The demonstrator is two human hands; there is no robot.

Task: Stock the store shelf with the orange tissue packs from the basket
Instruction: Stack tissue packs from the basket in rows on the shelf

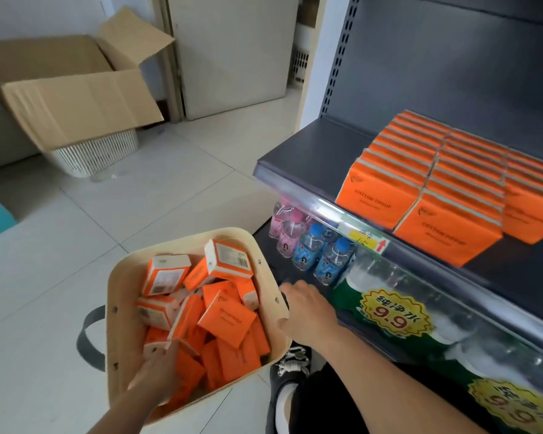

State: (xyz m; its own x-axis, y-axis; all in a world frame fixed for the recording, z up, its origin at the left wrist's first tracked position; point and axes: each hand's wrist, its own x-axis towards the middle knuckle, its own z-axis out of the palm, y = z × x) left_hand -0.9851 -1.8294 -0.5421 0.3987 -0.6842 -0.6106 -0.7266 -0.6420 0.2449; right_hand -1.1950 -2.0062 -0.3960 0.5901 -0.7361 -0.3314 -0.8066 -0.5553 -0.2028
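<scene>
At the foot of a store aisle, seen from the head camera, a person bends over a cream basket (119, 308) at lower centre of the frame, heaped with loose orange tissue packs (226, 317) lying at all angles. The left hand (157, 371) reaches in from the bottom edge, fingertips on a pack at the near side; blur makes it impossible to tell whether the fingers have closed on it. The right hand (308, 311) grips the basket's right rim, thumb hooked over the edge, steadying it. At right, the grey shelf (311, 148) already carries neat rows of packs (420, 189) set on edge, with bare space to their left. Below it stand small water bottles (308, 245) and a wrapped multipack of water (389, 308). An open cardboard box (69, 104) sits at upper left. The risks, as judged from here: a loose pinch on a slick wrapper could drop the pack on the tiled floor, pulling one from the heap could spill its neighbours over the rim, and a careless placement could topple the standing rows.
</scene>
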